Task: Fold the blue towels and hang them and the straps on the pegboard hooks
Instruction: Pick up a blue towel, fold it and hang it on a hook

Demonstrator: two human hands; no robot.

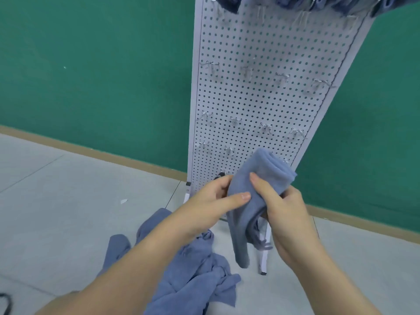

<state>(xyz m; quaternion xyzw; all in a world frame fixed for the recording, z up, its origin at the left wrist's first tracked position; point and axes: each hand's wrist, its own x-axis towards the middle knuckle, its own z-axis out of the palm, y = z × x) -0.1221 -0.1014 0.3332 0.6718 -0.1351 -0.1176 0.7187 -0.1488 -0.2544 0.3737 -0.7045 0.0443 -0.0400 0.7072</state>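
Two bare hands hold one folded blue microfibre towel (252, 196) in front of the lower part of the white perforated metal pegboard (261, 87). The left hand (211, 201) pinches the towel's left edge between thumb and curled fingers; the right hand (281, 208) grips its right side, thumb pressed on the front. Below them a heap of crumpled blue towels (193, 269) lies on the grey tiled floor (56, 201). More blue cloths (295, 3) hang along the board's top edge above bare wire hooks (281, 77).
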